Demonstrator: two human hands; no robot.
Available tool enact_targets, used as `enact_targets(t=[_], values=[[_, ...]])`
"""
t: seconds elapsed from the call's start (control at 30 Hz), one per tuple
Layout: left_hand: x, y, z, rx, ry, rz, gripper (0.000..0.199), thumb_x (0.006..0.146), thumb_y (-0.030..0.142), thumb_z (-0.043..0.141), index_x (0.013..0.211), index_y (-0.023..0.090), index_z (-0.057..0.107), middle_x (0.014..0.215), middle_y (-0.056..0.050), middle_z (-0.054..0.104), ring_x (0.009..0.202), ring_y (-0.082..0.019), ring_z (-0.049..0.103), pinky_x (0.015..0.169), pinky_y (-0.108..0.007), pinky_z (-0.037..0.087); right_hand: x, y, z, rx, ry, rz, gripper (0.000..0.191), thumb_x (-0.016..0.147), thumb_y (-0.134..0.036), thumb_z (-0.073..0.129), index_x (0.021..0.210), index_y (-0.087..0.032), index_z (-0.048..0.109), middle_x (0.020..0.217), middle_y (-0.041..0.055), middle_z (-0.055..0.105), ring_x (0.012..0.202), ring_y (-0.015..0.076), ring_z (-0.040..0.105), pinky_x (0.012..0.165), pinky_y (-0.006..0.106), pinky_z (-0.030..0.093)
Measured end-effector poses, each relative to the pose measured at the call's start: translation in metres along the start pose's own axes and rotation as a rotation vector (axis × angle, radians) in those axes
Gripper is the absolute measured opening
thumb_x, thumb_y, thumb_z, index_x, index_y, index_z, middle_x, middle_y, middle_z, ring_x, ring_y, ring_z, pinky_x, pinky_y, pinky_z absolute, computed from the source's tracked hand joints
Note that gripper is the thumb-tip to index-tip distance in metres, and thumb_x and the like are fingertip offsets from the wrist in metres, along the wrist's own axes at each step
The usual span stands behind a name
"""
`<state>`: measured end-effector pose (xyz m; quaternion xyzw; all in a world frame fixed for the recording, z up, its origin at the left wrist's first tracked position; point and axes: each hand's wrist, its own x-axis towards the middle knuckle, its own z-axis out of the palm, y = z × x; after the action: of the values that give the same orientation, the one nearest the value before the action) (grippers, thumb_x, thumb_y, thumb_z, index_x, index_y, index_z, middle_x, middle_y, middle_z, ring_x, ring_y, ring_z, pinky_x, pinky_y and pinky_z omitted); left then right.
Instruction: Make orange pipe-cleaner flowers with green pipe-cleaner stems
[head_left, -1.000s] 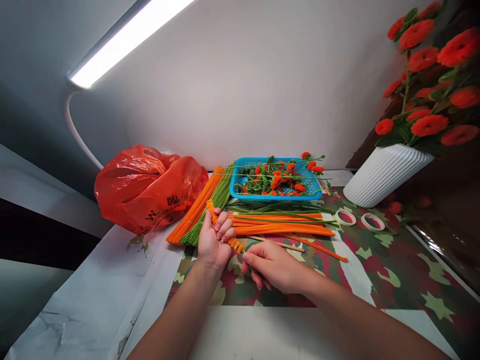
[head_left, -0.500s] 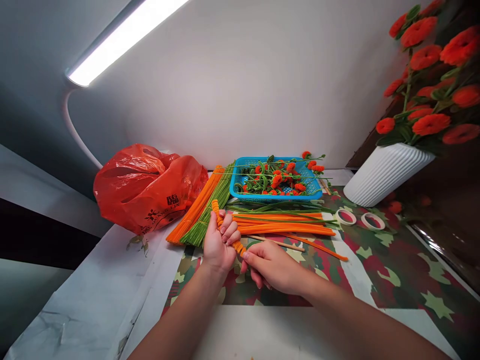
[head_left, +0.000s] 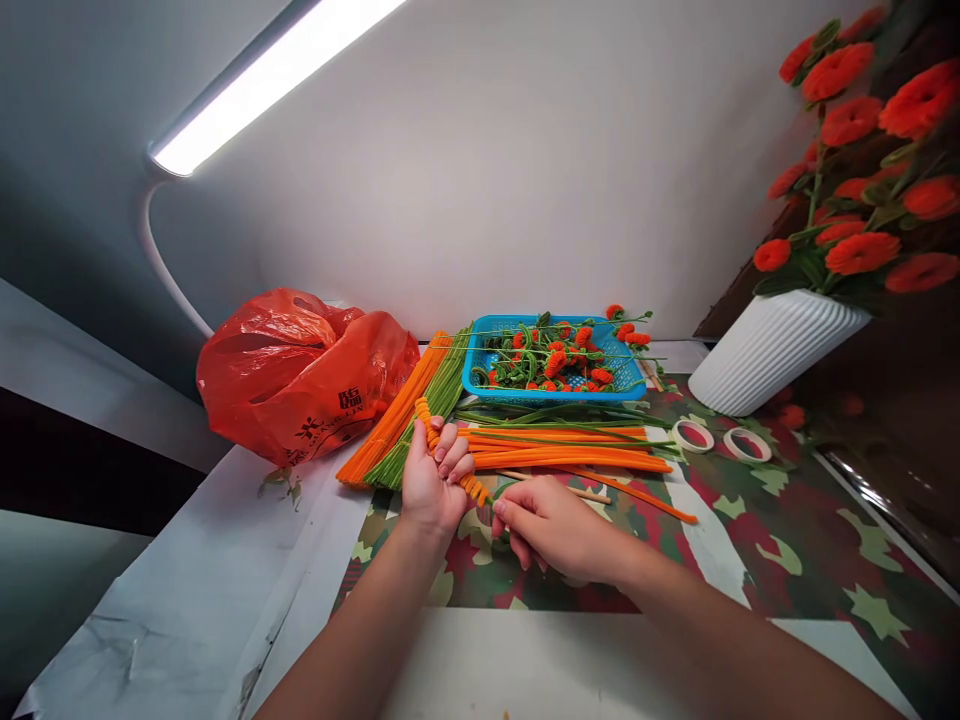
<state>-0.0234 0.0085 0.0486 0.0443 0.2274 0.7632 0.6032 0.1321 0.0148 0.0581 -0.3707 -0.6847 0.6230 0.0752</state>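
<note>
My left hand [head_left: 436, 480] is wrapped round an orange pipe cleaner wound into a long coil [head_left: 474, 488], tilted with its upper end leaning left above my thumb. A short piece of green pipe cleaner [head_left: 489, 499] shows at the coil's lower end. My right hand [head_left: 551, 525] is closed beside that end, thumb and forefinger pinched on the green piece; most of it is hidden by the fingers. Just beyond my hands lie straight orange pipe cleaners [head_left: 570, 455] and, to the left, a green bundle [head_left: 427, 415] against an orange bundle [head_left: 394, 420].
A blue basket [head_left: 555, 396] holds small orange flowers with green stems. Left of it sits a red plastic bag [head_left: 300, 380]. Two tape rolls [head_left: 694, 437] lie to the right, near a white ribbed vase [head_left: 776, 350] of orange flowers. A lamp [head_left: 277, 80] shines overhead.
My right hand has drawn slightly right and away from the coil's lower end, so the green piece now shows in the gap. My left hand has shifted slightly left with the coil.
</note>
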Motion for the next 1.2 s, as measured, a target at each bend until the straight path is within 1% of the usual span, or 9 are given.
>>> enact_targets(t=[0.13,0.23,0.5,0.6,0.77,0.87,1.0,1.2], values=[[0.0,-0.001,-0.002,-0.001,-0.012,0.012,0.034,0.099,0.033,0.03,0.072,0.017,0.044,0.046,0.009,0.027,0.031,-0.004,0.025,0.031,-0.013,0.019,0.002,0.003,0.006,0.017,0.016,-0.02,0.028,0.09,-0.026,0.039,0.071,-0.016,0.058,0.045,-0.0063,0.051,0.036,0.0047,0.038,0.046,0.017,0.035],[0.0,0.0,-0.003,0.007,-0.015,0.024,0.032,0.098,0.034,0.033,0.072,0.018,0.044,0.046,0.009,0.027,0.032,-0.004,0.024,0.031,-0.013,0.02,0.004,0.007,0.01,0.03,0.029,-0.03,0.029,0.091,-0.027,0.038,0.073,-0.016,0.059,0.046,-0.0059,0.052,0.037,0.0057,0.039,0.045,0.018,0.035],[0.0,-0.001,-0.002,0.007,-0.008,0.034,0.034,0.099,0.033,0.029,0.072,0.018,0.043,0.046,0.009,0.027,0.031,-0.004,0.025,0.031,-0.014,0.019,0.004,0.007,0.016,0.104,0.059,-0.03,0.026,0.09,-0.028,0.04,0.072,-0.017,0.056,0.045,-0.0062,0.05,0.038,0.0064,0.039,0.043,0.018,0.035],[-0.001,-0.001,-0.001,0.0,0.007,0.032,0.035,0.099,0.033,0.027,0.072,0.018,0.043,0.045,0.009,0.027,0.031,-0.004,0.025,0.03,-0.013,0.019,0.005,0.008,0.016,0.11,0.073,-0.038,0.027,0.09,-0.029,0.04,0.073,-0.017,0.057,0.046,-0.0061,0.05,0.038,0.0066,0.039,0.044,0.019,0.035],[-0.003,-0.004,0.0,0.002,0.002,0.019,0.033,0.099,0.033,0.03,0.073,0.018,0.043,0.046,0.009,0.027,0.031,-0.004,0.025,0.031,-0.013,0.019,0.007,0.011,0.017,0.108,0.078,-0.034,0.028,0.091,-0.031,0.041,0.074,-0.017,0.057,0.046,-0.006,0.05,0.037,0.0058,0.039,0.043,0.017,0.034],[-0.005,-0.007,0.001,0.012,0.0,0.006,0.032,0.099,0.032,0.03,0.073,0.018,0.043,0.046,0.009,0.026,0.031,-0.004,0.024,0.031,-0.014,0.02,0.007,0.012,0.018,0.112,0.076,-0.03,0.028,0.091,-0.03,0.04,0.074,-0.016,0.057,0.046,-0.0059,0.05,0.037,0.0056,0.039,0.043,0.017,0.034],[-0.008,-0.01,0.004,0.032,0.021,0.004,0.035,0.099,0.032,0.026,0.072,0.018,0.042,0.045,0.009,0.026,0.03,-0.004,0.024,0.03,-0.014,0.017,0.008,0.012,0.018,0.12,0.073,-0.027,0.027,0.091,-0.028,0.04,0.073,-0.016,0.057,0.045,-0.006,0.05,0.037,0.0051,0.039,0.043,0.016,0.034],[-0.004,-0.004,0.005,0.004,0.039,0.016,0.037,0.1,0.032,0.024,0.07,0.017,0.042,0.043,0.009,0.029,0.029,-0.003,0.028,0.03,-0.013,0.017,0.008,0.008,0.013,0.101,0.04,0.017,0.028,0.09,-0.031,0.041,0.073,-0.016,0.058,0.045,-0.0051,0.051,0.037,0.006,0.039,0.039,0.016,0.032]])
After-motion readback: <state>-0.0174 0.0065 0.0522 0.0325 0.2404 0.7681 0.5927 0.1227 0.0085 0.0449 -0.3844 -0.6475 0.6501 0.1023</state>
